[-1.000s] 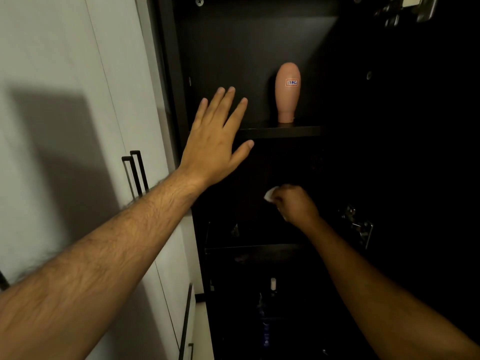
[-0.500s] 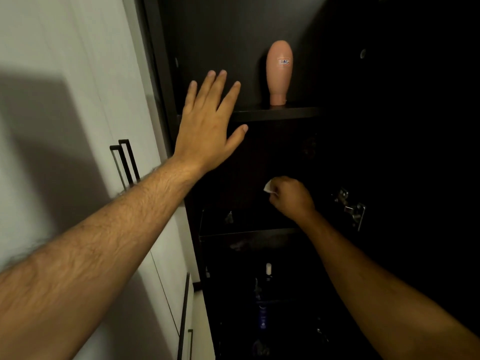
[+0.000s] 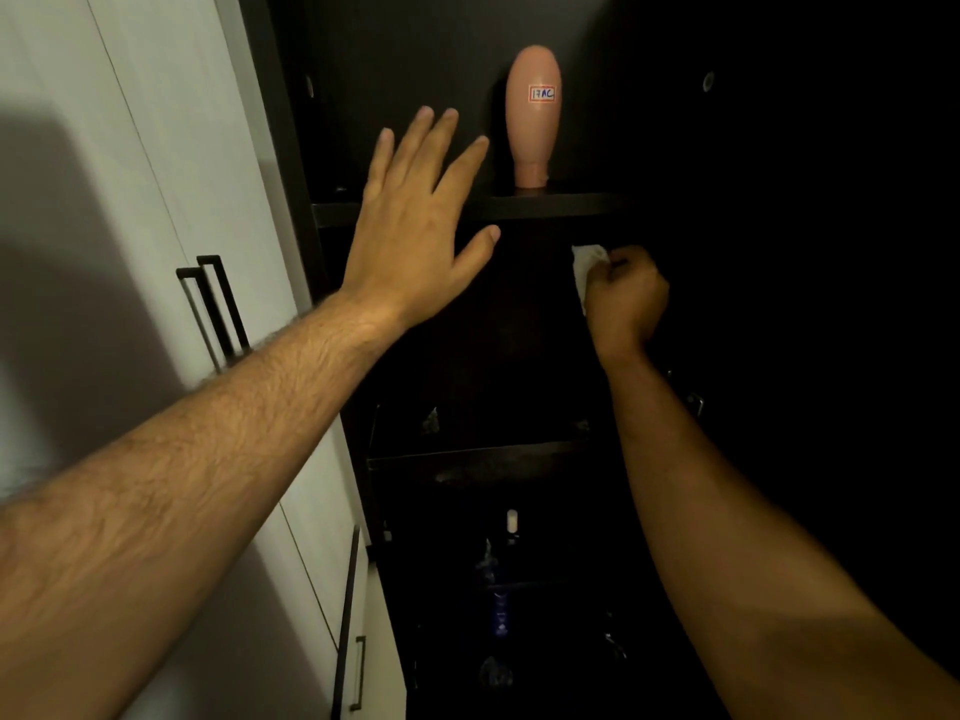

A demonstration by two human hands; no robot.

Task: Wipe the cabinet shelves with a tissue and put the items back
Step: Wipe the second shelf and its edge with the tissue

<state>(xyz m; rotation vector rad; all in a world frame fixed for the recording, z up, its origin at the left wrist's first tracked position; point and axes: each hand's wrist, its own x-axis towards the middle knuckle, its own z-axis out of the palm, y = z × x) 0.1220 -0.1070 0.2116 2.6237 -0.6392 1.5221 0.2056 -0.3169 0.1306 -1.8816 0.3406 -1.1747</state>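
Observation:
A dark open cabinet fills the middle of the head view. On its upper shelf (image 3: 561,205) stands a pink bottle (image 3: 533,111), upside down on its cap, with a small label. My left hand (image 3: 415,220) is raised in front of the shelf's left end, fingers straight and spread, holding nothing. My right hand (image 3: 626,298) is curled round a crumpled white tissue (image 3: 586,262) just under the upper shelf, to the right of the bottle. A lower shelf (image 3: 467,454) lies below in deep shadow.
White cabinet doors with black bar handles (image 3: 218,309) stand to the left. Further down the dark cabinet holds several dim items, among them a blue bottle (image 3: 500,610) and a small white-capped one (image 3: 511,522). A metal hinge (image 3: 696,402) shows at the right.
My right hand has risen with the tissue from mid-compartment to just beneath the upper shelf and shifted right. My left hand stays spread near the shelf's left end.

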